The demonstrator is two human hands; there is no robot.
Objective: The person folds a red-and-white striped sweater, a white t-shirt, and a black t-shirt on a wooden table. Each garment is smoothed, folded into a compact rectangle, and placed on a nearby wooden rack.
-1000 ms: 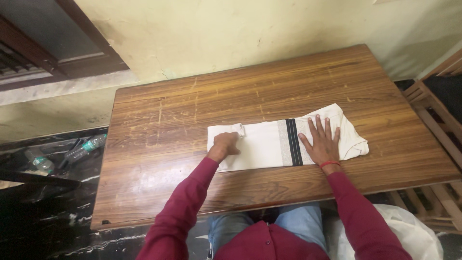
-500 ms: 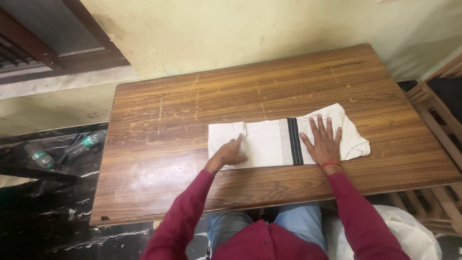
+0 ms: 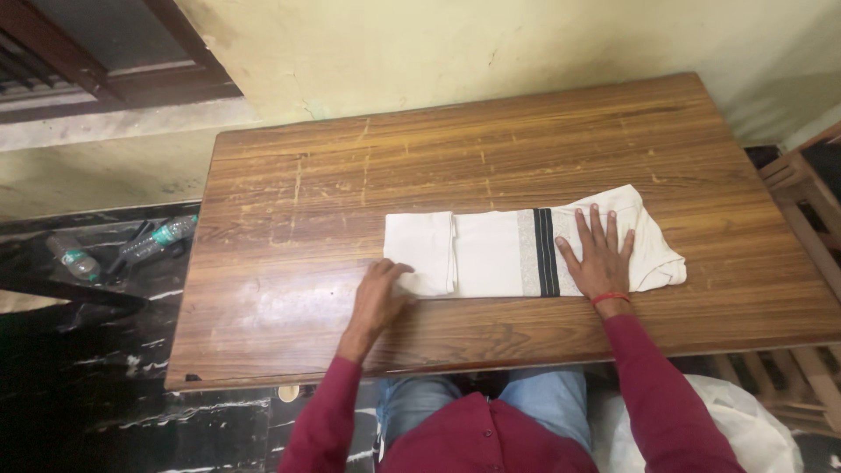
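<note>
Left hand: the left hand (image 3: 382,293) rests on the table, fingers loosely curled, thumb touching the near left corner of the cloth; it grips nothing.
Right hand: the right hand (image 3: 598,254) lies flat, palm down, fingers spread wide, pressing the cloth; a red thread circles the wrist.
Cloth: a folded cream-white cotton cloth with a black and grey woven stripe (image 3: 491,254) lies as a long rectangle near the table's front edge, its right end rumpled under and beyond the right hand.
Table: a scratched brown wooden rectangular table (image 3: 455,149) with visible grain.
Floor: clear plastic bottles (image 3: 158,238) lie on dark flooring to the left.
</note>
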